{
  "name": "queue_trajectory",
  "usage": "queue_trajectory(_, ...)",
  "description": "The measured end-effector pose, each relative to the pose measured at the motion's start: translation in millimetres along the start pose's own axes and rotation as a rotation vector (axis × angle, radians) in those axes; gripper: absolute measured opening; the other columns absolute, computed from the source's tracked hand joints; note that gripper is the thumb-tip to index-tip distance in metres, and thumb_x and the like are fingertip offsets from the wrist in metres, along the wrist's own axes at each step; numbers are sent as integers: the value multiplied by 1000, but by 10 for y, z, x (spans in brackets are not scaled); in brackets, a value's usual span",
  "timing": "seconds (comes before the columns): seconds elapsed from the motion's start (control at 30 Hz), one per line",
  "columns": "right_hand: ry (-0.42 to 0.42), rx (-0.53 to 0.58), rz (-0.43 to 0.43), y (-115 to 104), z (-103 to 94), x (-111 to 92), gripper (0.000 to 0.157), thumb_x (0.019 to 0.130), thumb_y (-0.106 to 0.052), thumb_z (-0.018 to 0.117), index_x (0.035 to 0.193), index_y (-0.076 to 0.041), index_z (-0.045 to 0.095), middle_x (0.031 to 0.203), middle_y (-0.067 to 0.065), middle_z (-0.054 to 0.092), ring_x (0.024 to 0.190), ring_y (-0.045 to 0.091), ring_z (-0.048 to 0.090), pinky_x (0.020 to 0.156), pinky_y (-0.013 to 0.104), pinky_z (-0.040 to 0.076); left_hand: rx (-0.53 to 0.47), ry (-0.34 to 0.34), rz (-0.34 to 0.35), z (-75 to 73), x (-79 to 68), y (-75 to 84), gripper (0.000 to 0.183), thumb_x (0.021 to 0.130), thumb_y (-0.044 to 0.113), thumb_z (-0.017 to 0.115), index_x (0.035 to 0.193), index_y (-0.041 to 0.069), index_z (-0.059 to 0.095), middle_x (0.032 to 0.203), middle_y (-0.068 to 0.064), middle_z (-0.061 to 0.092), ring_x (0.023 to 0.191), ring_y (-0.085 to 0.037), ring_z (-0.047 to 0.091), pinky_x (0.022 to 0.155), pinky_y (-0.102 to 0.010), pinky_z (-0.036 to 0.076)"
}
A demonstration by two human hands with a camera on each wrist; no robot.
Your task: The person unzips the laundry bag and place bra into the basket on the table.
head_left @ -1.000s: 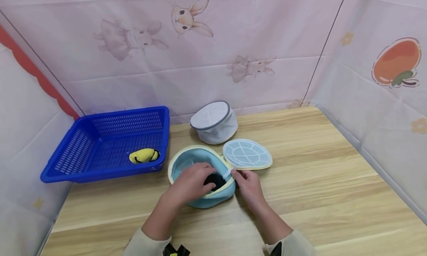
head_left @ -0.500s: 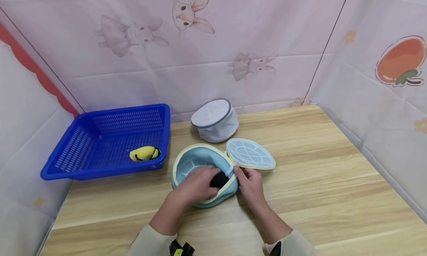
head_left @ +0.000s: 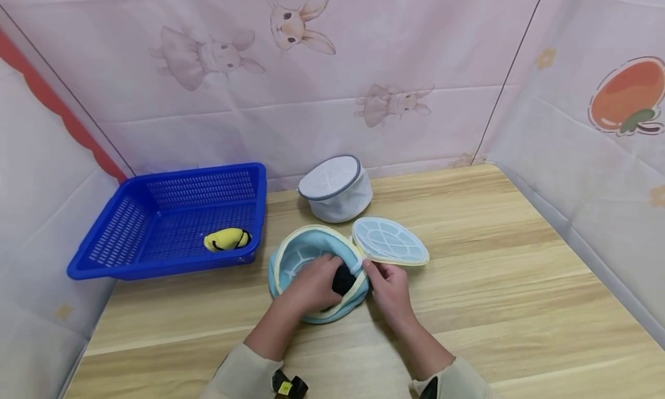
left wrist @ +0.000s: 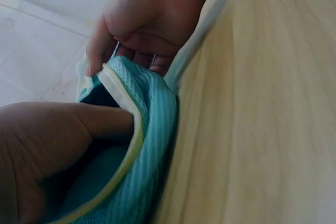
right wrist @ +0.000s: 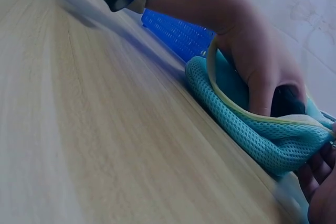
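Observation:
A light-blue mesh laundry bag (head_left: 332,317) with a yellow-edged rim stands on the table, its oval lid (head_left: 391,242) folded back to the right. My left hand (head_left: 314,283) reaches inside, thumb and fingers around a black bundle (head_left: 342,280). In the right wrist view, the black bundle (right wrist: 287,102) shows between that hand's thumb and fingers; its lower part is hidden in the bag. My right hand (head_left: 392,289) pinches the bag's rim on the right, beside the lid's joint. The left wrist view shows the right hand's fingers (left wrist: 95,51) at the gathered mesh edge.
A blue plastic basket (head_left: 161,267) at the left holds a yellow bundle (head_left: 226,239) with black bands. Behind the bag stands a white mesh laundry bag (head_left: 340,202) with a grey-edged top. A printed cloth wall (head_left: 312,133) borders the wooden table (head_left: 499,283).
My left hand has shifted slightly right and deeper into the bag, around the black bundle. The bag has shifted slightly right. My right hand keeps its hold on the rim.

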State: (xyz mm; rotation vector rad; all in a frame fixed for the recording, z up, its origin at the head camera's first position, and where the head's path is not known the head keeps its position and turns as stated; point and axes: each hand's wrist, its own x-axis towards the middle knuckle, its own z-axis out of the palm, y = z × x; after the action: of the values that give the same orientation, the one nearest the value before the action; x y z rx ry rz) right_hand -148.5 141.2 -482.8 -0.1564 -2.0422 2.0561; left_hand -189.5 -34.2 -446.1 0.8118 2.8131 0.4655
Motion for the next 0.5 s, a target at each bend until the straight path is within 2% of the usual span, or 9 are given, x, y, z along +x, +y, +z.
queue_trajectory(0.13,14,-6,20,7,-20,1,21,95,-21,67,100,-1,74,87,6,68,79,9,60,69,20,52,-62,66,-47,-6,-56,-10,54,69,27,87,114,17,58,106,0,66,97,-18,63,81,-40,53)
queue_trajectory(0.23,28,-10,32,9,-35,6,24,95,-24,67,98,-1,74,84,4,66,76,8,57,66,19,50,-119,154,-56,-24,-99,-12,55,69,24,88,115,19,58,111,2,67,100,-18,64,83,-42,54)
queue_trajectory(0.33,40,-13,35,-44,-39,0,26,96,-23,66,98,2,73,82,4,66,75,7,56,66,19,49,-162,306,-25,-44,-126,-17,56,68,21,88,117,19,60,113,2,67,102,-18,63,85,-43,54)
queue_trajectory(0.5,60,-3,36,-62,-33,12,24,96,-20,65,102,2,73,91,10,70,81,7,61,73,19,53,-261,565,3,-153,-157,-9,55,72,18,87,120,15,61,116,-2,66,110,-21,63,95,-42,52)
